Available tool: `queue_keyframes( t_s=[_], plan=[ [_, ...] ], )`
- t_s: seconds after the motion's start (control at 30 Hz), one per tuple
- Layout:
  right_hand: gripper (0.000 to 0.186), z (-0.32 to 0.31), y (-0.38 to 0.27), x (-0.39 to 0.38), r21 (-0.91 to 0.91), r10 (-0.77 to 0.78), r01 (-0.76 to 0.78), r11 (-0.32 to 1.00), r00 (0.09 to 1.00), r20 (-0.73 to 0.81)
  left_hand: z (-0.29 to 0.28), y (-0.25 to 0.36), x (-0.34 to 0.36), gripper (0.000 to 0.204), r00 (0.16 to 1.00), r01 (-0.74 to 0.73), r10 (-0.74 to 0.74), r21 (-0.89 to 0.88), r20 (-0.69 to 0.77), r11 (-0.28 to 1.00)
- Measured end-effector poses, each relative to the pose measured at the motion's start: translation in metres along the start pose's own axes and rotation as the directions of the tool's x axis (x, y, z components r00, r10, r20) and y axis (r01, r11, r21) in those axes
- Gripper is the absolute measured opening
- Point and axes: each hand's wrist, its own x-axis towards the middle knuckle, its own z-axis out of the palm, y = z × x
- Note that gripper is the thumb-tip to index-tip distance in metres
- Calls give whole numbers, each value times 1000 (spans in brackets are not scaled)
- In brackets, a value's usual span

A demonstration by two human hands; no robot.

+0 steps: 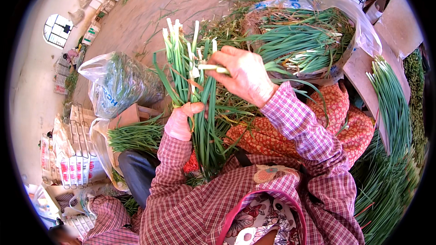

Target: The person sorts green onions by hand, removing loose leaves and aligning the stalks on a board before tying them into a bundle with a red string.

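Note:
My left hand [187,119] is closed round an upright bunch of green leafy stalks [209,136], their white ends at the top and long leaves hanging below, a yellowish band or leaf near my fingers. My right hand [238,72] is beside the top of the bunch, pinching a pale stalk [206,67] that lies crosswise, with green leaves trailing to the right. Some of my right fingers hide part of the bunch. Loose trimmed leaves [227,118] lie beneath both hands, next to red patterned cloth [268,134].
A plastic bag of stalks [295,41] lies at upper right, another bag [113,86] at left. More bunches rest on a board [386,100] at right and by a wooden piece [127,118] at left. A co-worker in checked clothes [106,218] is at lower left. Wrapped bundles [77,163] stand at left.

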Motion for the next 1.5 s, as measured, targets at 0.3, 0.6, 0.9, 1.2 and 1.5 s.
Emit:
queue_keyframes(
  t_s=[0.3, 0.6, 0.9, 1.2, 1.5],
  plan=[
    [22, -7, -16, -48, 311, -65, -73, 948, 910, 410, -3, 1, 3, 42, 996, -46, 49, 38, -75, 998],
    [30, -5, 18, -3, 392, 378, -405, 826, 914, 146, 17, 1, 4, 53, 993, -114, 115, 78, -11, 990],
    [32, -84, 68, 5, 798, 680, -202, 567, 661, -316, 2, 4, -1, 47, 999, -36, 37, -41, 20, 999],
    [25, -24, 11, 28, 587, 356, -295, 754, 934, 12, 21, 5, 1, 46, 992, -31, 28, 25, 122, 999],
    [28, -117, 66, 41, 513, 522, -274, 814, 733, -436, -3, -5, 5, 42, 992, -3, 7, -30, 127, 1000]
  ],
)
